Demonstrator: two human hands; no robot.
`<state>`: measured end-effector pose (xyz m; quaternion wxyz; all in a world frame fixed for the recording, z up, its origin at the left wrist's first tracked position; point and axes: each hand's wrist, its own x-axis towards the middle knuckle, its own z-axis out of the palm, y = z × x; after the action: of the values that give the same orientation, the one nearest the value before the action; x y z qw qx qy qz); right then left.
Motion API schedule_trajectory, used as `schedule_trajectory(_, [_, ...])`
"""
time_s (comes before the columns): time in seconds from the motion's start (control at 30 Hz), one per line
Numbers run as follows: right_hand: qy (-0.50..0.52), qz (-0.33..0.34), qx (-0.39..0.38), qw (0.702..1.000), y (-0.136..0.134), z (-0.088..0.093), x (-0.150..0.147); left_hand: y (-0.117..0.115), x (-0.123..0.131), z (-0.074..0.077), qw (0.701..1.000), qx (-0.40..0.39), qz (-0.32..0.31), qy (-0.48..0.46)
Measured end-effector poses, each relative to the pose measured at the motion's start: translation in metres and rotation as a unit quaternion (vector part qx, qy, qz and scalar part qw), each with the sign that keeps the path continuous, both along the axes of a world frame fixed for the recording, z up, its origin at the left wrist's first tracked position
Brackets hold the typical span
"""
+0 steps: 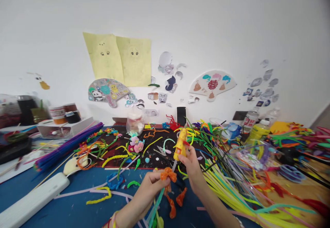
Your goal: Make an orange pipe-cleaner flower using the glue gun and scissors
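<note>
In the head view, my left hand point(152, 192) pinches an orange pipe-cleaner flower point(168, 175) just above the table. A teal pipe-cleaner stem point(156, 205) runs down below it, beside the palm. Orange pipe-cleaner pieces point(172, 207) show under the flower, between my hands; whether they join it I cannot tell. My right hand point(192, 168) is closed around a yellow glue gun point(181, 144) with a red trigger. From the gun's near end a pale, translucent stick point(174, 166) reaches down close to the flower. Touching or slightly apart, I cannot tell.
Long yellow and green pipe cleaners point(227, 193) fan across the right side. Behind my hands, a dark mat point(116, 162) carries loose scraps and a pink-purple flower point(136, 144). A white power strip point(33, 202) lies at left. Bottles point(259, 132) and a phone point(181, 115) stand near the wall.
</note>
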<state>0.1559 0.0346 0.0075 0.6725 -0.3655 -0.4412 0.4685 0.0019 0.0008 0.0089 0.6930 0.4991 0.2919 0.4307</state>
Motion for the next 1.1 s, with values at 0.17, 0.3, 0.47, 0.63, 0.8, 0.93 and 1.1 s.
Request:
schedule_trajectory(0.17, [0.024,-0.013,-0.011,1.0,-0.005,0.001,-0.003,-0.001,0.001,-0.002,0.999,0.026,-0.017,0.02])
schedule_trajectory(0.3, [0.038,-0.022,-0.026,0.999,-0.007,0.0,-0.001,-0.002,0.001,-0.004,0.998,0.047,-0.024,0.035])
schedule_trajectory(0.47, [0.044,-0.023,-0.05,0.997,-0.006,0.001,0.002,-0.007,0.004,-0.001,0.997,0.062,-0.015,0.037])
schedule_trajectory(0.63, [0.043,-0.032,-0.047,0.997,-0.008,0.005,0.003,-0.011,0.009,0.003,1.0,-0.002,0.002,-0.008])
schedule_trajectory(0.8, [0.004,-0.037,0.001,0.999,-0.009,0.005,0.003,-0.011,0.01,0.004,0.997,-0.067,0.018,-0.042])
schedule_trajectory(0.93, [-0.049,-0.04,0.045,0.997,-0.01,0.002,0.001,-0.009,0.007,0.003,0.993,-0.089,0.039,-0.067])
schedule_trajectory(1.1, [-0.147,-0.079,0.081,0.983,-0.011,0.0,-0.001,-0.007,0.002,0.003,0.992,-0.096,0.022,-0.08])
